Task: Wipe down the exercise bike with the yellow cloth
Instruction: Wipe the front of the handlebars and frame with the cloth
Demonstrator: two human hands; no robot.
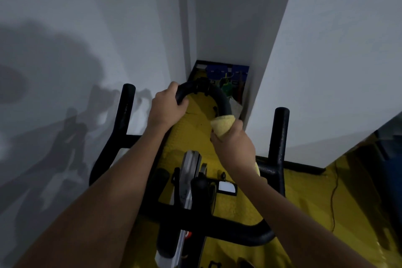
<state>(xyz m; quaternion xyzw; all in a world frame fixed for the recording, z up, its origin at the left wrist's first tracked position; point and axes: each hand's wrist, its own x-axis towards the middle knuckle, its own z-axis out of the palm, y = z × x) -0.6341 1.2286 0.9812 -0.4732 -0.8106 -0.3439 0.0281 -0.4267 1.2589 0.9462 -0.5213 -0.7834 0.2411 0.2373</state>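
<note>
Both forearms fill the bottom of my head view, reaching forward over the exercise bike (195, 217). Taking the curved front loop of the handlebar (219, 95) as my landmark: the left hand (167, 109) grasps the loop's left side, fingers curled over the black foam. On the loop's right side, the right hand (233, 143) grips the yellow cloth (223, 125), which is bunched around the bar where the loop descends; a strip of the same cloth shows under the wrist. Neither hand is released.

Left of the loop, one black upright horn (127, 106) of the handlebar stands close to the grey wall (76, 50); right of the loop, a second horn (279, 135) rises beside a white wall corner (315, 72). Nearer me than the loop, the silver stem (189, 172) and a small white-faced display (227, 188) sit at the bike's centre. Below it all lies a yellow floor mat (239, 204). Beyond the loop, in the narrow gap between the walls, I see blue boxes (226, 72), blurred. Right of the bike a thin dark cable (334, 198) runs across the mat.
</note>
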